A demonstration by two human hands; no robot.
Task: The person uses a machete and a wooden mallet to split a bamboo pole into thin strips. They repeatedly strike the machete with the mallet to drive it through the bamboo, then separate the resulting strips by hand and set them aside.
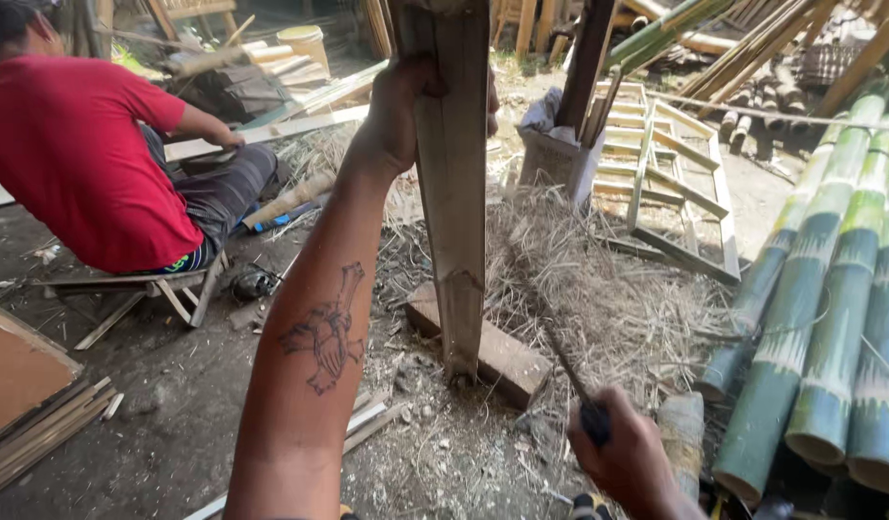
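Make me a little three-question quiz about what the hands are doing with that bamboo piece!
1. True or false: the left hand holds the split bamboo slat upright.
2. What does the bottom of the slat rest on?
A. a wooden block
B. a green pole
C. a stool
3. Fill in: the right hand grips the dark handle of a thin ____.

Key
1. True.
2. A: the wooden block lies on the ground among dry shavings.
3. Blade, slanting up toward the slat. The green bamboo poles lie to the right, untouched.
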